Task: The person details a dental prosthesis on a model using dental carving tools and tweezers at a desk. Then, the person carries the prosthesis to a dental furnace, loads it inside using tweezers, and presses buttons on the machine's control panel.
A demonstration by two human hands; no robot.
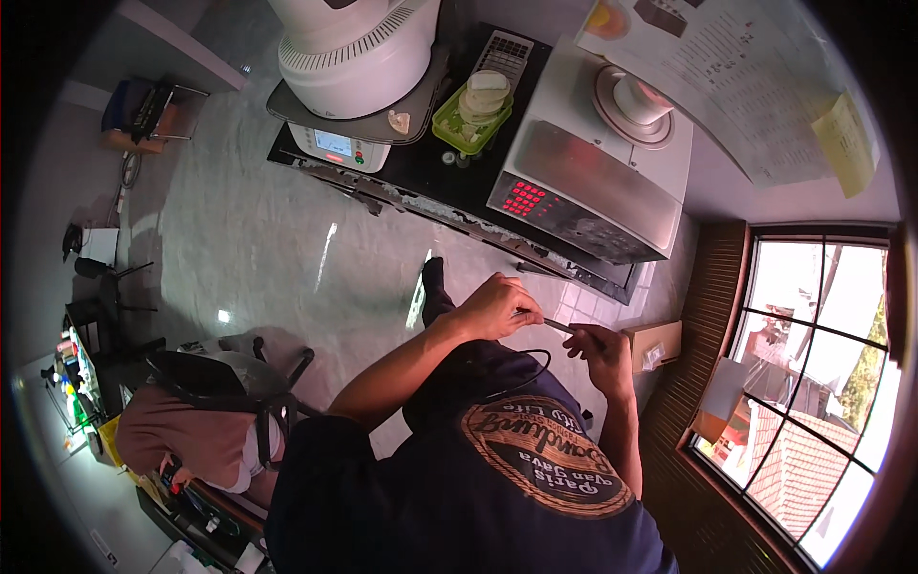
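Observation:
A slim grey rod-like tool point(558, 326) spans the gap between my two hands, in front of my body; its exact kind is too small to tell. My left hand point(495, 308) is closed, with thumb and fingers pinched at the tool's left end. Closed round its right end is my right hand point(604, 356), a little lower and nearer to me. Fingers hide both ends of the tool. Below the hands, a thin black cable point(521, 385) loops over my dark clothing.
Ahead stands a black bench point(421, 182) with a worn edge. It carries a white machine with a lit display point(335, 145), a green basket point(457, 134) of pale round pieces and a box-shaped unit point(583, 182). A carton point(655, 342) sits right; another person point(182, 435) sits left.

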